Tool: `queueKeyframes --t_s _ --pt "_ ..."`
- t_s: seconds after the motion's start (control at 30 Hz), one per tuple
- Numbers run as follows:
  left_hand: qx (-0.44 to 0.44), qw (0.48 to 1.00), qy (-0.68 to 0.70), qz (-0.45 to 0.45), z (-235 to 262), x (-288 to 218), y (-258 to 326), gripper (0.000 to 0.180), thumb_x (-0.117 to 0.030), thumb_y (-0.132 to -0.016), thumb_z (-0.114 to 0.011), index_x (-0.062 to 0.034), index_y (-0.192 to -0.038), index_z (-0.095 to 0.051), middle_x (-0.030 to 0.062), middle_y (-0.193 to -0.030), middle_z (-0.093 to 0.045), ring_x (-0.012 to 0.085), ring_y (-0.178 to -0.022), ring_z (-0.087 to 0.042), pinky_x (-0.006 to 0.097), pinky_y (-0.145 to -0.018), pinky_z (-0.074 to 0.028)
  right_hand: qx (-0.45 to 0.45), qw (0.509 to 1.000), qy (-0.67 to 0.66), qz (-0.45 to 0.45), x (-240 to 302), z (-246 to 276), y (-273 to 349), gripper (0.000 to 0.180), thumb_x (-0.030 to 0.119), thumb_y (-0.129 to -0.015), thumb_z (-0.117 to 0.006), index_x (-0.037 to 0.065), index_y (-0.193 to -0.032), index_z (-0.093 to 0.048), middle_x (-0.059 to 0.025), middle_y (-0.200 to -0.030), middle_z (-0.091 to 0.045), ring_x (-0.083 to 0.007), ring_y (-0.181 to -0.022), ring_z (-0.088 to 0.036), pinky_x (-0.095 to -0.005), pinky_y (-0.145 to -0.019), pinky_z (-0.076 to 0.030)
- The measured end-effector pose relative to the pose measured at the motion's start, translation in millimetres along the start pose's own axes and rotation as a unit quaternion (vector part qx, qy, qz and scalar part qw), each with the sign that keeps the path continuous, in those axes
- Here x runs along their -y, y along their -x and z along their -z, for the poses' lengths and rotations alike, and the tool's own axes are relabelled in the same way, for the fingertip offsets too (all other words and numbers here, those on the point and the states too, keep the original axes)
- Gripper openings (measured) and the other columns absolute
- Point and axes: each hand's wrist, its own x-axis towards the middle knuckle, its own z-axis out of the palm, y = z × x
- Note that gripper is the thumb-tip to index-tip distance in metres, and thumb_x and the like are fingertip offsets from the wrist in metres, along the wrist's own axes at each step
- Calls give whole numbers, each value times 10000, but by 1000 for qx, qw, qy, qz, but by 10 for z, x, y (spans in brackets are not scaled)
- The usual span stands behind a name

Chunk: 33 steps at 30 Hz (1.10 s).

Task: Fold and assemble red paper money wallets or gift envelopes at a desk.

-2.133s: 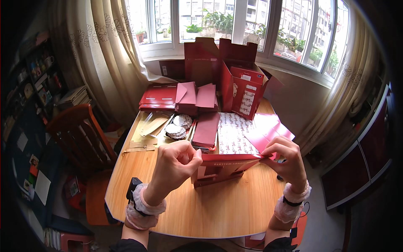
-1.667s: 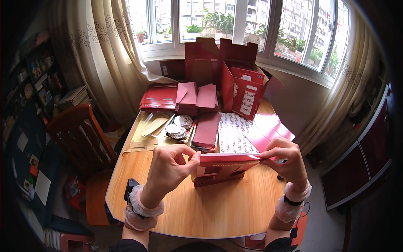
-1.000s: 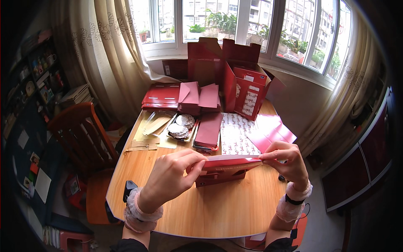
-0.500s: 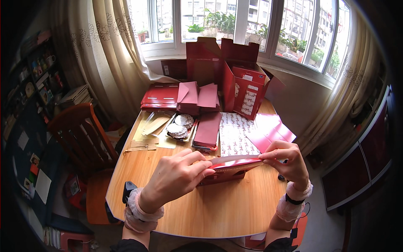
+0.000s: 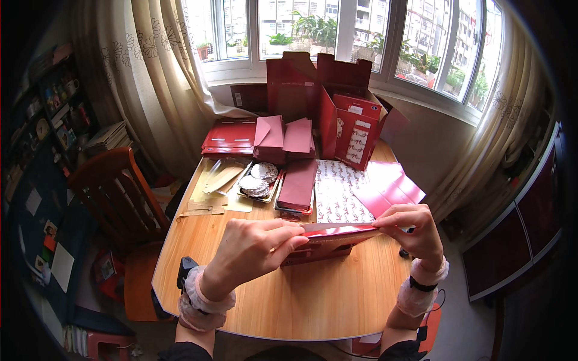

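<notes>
A red cardboard box [image 5: 325, 249] stands upright on the wooden table, with a pale strip along its top edge. Its left top corner is pinched between the thumb and fingers of my left hand [image 5: 251, 245]. At the opposite corner my right hand [image 5: 414, 231] grips the same top edge, fingers closed. Just beyond the box lie a white sheet with a small red pattern [image 5: 340, 189] and pink sheets [image 5: 391, 189]. The inside of the box cannot be seen from here.
Farther back on the table [image 5: 265, 307] are a tray of round patterned cards [image 5: 259, 180], dark red envelopes [image 5: 298, 183], pink envelopes [image 5: 298, 135], flat red folders [image 5: 232, 133] and brown paper pieces [image 5: 223, 177]. A large open red carton [image 5: 355, 123] stands by the window. A chair [image 5: 129, 198] is at left.
The pale strip along the box's top edge has gone from bowed to nearly straight. Both hands keep their hold and have barely shifted.
</notes>
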Motion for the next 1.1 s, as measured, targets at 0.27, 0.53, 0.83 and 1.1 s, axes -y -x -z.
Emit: queueKeyframes --t_s 0.27,0.53,0.83,1.1 --pt "-43 990 130 39 -91 103 49 125 -182 -873 -739 -91 -932 -801 81 -820 -758 202 -685 -728 288 -607 -554 -2 1000 -25 -16 42 28 7 121 -54 -763 -779 7 -867 -775 -111 -758 -732 -184 -701 -709 -261 -639 -535" --pt "10 960 216 177 15 -35 23 94 -38 -833 -774 7 -915 -787 116 -866 -772 120 -766 -728 233 -717 -568 -9 978 -139 -154 94 45 45 85 -33 -769 -791 -27 -850 -768 -87 -789 -750 -117 -746 -699 -242 -700 -545" --pt "-24 946 260 190 -22 4 -1 88 -36 -830 -786 6 -907 -790 98 -820 -765 106 -741 -710 231 -703 -564 -20 961 -184 -206 76 12 47 90 -16 -788 -790 -34 -873 -767 -67 -788 -739 -104 -758 -693 -236 -720 -549" --pt "-30 893 369 257 -37 -27 -66 92 -26 -841 -780 14 -924 -771 73 -840 -753 100 -755 -703 220 -703 -558 5 946 -239 -219 105 6 20 73 -1 -821 -753 -41 -882 -755 -49 -803 -711 -105 -780 -670 -238 -733 -529"
